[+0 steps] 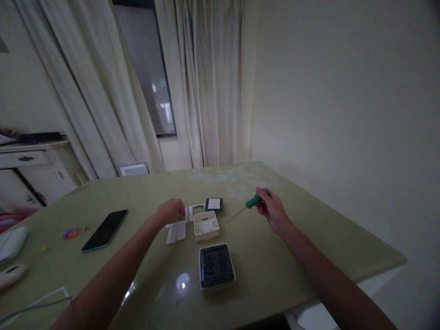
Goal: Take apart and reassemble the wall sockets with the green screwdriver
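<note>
At the far left of the frame we see a cabinet against the wall, and below it, at the table edge, a white cable. A little right lie some coloured beads and then a dark phone, flat and face up. Left of centre our left hand is curled, knuckles up, resting on the top edge of the white plates; we cannot tell whether it grips them or only presses on them. Just right of the hand lies a thin white frame, and below that an open white box. Above the box sits a small dark module with a white face. Nearer us, in the lower centre, a square housing lies with its dark inside up. Right of centre our right hand is clamped on the green handle of a screwdriver, held just above the table, with its shaft slanting down-left toward the box and the tip apart from it. The two hands are well apart, with the box between them. Pale curtains and a window fill the top.
</note>
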A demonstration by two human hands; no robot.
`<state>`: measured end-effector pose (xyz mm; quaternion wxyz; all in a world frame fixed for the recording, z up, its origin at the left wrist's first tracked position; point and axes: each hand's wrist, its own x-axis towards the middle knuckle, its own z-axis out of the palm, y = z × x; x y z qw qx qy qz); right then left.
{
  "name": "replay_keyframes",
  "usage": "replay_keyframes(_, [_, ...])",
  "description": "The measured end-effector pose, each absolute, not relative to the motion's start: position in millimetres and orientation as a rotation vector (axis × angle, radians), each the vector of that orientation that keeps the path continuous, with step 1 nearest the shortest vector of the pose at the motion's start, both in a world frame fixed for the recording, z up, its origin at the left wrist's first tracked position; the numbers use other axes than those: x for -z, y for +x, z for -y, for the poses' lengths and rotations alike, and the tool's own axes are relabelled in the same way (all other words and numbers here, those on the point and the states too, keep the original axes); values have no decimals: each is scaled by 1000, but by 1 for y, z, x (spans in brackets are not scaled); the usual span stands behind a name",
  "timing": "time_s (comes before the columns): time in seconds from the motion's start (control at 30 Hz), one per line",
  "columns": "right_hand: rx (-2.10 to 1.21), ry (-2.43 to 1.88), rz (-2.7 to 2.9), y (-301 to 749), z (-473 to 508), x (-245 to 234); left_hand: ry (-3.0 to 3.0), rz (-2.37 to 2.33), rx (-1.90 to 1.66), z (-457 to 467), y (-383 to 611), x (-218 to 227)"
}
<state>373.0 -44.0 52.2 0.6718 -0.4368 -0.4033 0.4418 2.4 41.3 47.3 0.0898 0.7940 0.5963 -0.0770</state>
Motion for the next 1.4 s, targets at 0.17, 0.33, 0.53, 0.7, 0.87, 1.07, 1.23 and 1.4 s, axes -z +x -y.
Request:
replay_keyframes(0.17, [-983,-982,912,371,45,-52,2400,-1796,235,-43,2,-41])
replay_keyframes(0.33, [-976,-977,912,369,47,-52,2447,-1861,225,-43,-3,-37])
replay_keyframes(0.53, [-971,-979,915,366,49,-53,2531,-1863,61,-35,-4,-50])
replay_keyframes(0.7, [-974,-981,929,364,51,-54,2594,-1756,-132,-25,10,-56])
replay_keyframes(0.87, [-970,-976,926,364,51,-52,2556,-1707,-303,-10,12,-48])
replay_keyframes(1.07, [-986,-974,924,360,52,-50,2428,-1561,-389,33,-15,-42])
replay_keyframes(1.23, [-989,-978,925,358,52,-48,2357,-1343,-320,66,-1,-32])
replay_keyframes(1.4, [-984,-983,917,359,52,-48,2411,-1336,-200,77,24,-26])
